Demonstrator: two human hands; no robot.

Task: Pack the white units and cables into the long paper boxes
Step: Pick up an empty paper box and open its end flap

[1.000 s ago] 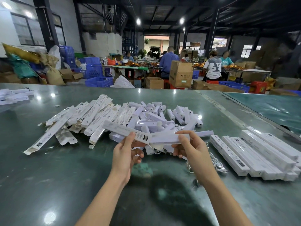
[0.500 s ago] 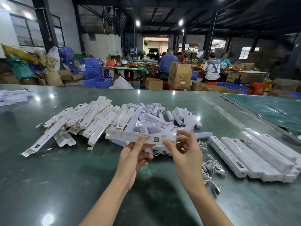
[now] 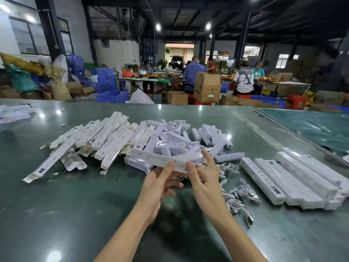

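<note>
Fingers (image 3: 171, 167) of both my hands pinch one long paper box (image 3: 160, 159) level above the desk (image 3: 75, 205), so I can close its end.

We hold one long paper box (image 3: 160, 159) level above the green table (image 3: 94, 214), our left hand (image 3: 158, 184) and right hand (image 3: 204, 176) pinching it. Beyond the box lies the heap of white units (image 3: 181, 140), left of it flat boxes (image 3: 90, 146), right of it cables (image 3: 239, 195) and packed boxes (image 3: 294, 178).
</note>
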